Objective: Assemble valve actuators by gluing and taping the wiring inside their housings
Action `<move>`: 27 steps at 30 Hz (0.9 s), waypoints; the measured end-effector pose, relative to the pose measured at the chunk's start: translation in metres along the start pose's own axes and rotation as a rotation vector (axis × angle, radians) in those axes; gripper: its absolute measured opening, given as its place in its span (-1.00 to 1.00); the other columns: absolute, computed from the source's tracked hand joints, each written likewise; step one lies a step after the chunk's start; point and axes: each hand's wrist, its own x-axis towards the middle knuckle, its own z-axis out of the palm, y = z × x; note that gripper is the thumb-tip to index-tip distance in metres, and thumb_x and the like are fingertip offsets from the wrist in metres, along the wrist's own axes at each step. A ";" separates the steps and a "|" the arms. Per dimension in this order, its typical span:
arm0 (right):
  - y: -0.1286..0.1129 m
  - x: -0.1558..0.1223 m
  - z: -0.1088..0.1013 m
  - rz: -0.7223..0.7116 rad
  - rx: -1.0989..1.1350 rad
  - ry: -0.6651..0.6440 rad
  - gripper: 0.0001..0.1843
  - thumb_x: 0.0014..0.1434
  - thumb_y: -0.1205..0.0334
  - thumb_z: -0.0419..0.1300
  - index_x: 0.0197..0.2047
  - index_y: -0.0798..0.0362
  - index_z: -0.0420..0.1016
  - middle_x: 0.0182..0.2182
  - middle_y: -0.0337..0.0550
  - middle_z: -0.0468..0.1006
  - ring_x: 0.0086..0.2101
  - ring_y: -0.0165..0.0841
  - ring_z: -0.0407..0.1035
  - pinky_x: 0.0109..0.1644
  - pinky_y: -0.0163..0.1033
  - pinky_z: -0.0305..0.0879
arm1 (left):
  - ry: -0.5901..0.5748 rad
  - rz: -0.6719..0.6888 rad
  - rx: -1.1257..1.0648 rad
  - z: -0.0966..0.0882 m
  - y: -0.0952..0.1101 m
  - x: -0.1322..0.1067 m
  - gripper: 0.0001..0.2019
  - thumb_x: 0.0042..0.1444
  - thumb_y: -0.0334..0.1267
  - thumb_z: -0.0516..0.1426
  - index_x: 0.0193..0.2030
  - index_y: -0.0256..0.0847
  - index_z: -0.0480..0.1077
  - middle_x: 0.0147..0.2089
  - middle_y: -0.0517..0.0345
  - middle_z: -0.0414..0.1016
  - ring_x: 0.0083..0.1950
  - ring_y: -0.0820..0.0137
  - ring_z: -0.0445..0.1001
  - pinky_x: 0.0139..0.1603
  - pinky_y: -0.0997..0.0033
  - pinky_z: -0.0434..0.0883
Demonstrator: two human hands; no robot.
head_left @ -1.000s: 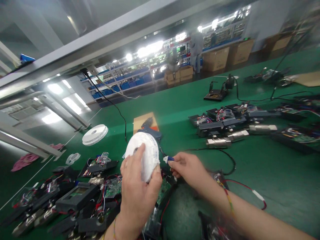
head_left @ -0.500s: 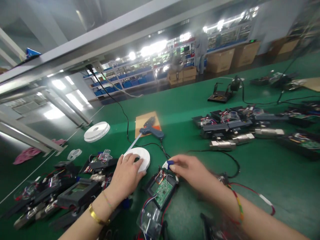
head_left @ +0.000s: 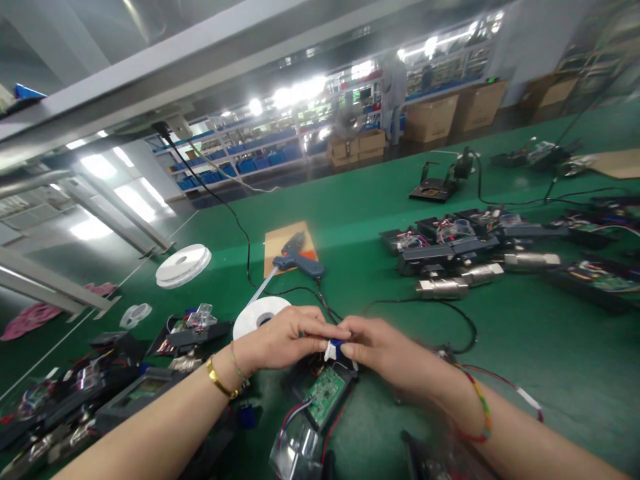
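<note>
My right hand (head_left: 373, 343) pinches a small blue piece (head_left: 336, 347) with a white bit (head_left: 330, 351) on its left end. From the other side my left hand (head_left: 287, 337) meets it, thumb and fingertips closed at the white bit. Both hands are just above an open black housing (head_left: 345, 387) that holds a green circuit board (head_left: 326, 395). Wires run from the board to a clear plastic cover (head_left: 296, 455) below. A white roll (head_left: 255, 315) lies beside my left hand, partly behind it.
A glue gun (head_left: 299, 259) rests on a cardboard piece (head_left: 270, 243), its cable trailing to the right. Black units (head_left: 453, 237) with metal fittings crowd the right; more units (head_left: 90, 387) lie at left. Further back are white rolls (head_left: 183, 265) and a black stand (head_left: 434, 188).
My left hand has left the white roll and moved right to the small blue piece. My right hand still pinches that piece. The view has shifted slightly.
</note>
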 end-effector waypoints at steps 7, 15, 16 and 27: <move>-0.005 0.001 -0.001 0.056 0.052 -0.050 -0.81 0.08 0.13 0.16 -0.32 0.09 0.42 -0.41 -0.27 0.36 -0.34 -0.34 0.21 -0.24 -0.27 0.12 | -0.141 -0.014 -0.052 -0.005 -0.002 0.008 -0.70 0.32 -0.29 0.13 0.14 -0.04 0.53 -0.22 0.17 0.52 -0.22 0.43 0.49 -0.17 0.51 0.33; -0.004 0.000 0.003 0.111 0.145 -0.020 -0.74 0.07 0.09 0.19 -0.27 0.12 0.44 -0.40 -0.25 0.36 -0.35 -0.36 0.19 -0.26 -0.27 0.10 | -0.169 -0.027 -0.090 -0.009 -0.005 0.007 -0.76 0.34 -0.13 0.14 0.05 -0.04 0.56 -0.21 0.16 0.49 -0.20 0.42 0.47 -0.14 0.47 0.34; -0.003 0.001 0.004 0.115 0.161 -0.021 -0.72 0.07 0.07 0.20 -0.26 0.13 0.44 -0.40 -0.25 0.36 -0.35 -0.36 0.19 -0.26 -0.28 0.11 | -0.168 -0.028 -0.101 -0.008 -0.006 0.007 -0.74 0.34 -0.09 0.14 0.06 -0.05 0.56 -0.20 0.15 0.50 -0.19 0.41 0.47 -0.13 0.46 0.35; 0.005 0.003 0.007 0.086 0.183 -0.010 -0.80 0.15 0.11 0.19 -0.32 0.09 0.42 -0.45 -0.26 0.42 -0.40 -0.38 0.27 -0.29 -0.30 0.18 | -0.016 -0.043 -0.183 0.014 -0.008 0.006 -0.71 0.32 -0.05 0.17 -0.07 -0.19 0.61 -0.26 0.10 0.58 -0.24 0.43 0.52 -0.16 0.47 0.39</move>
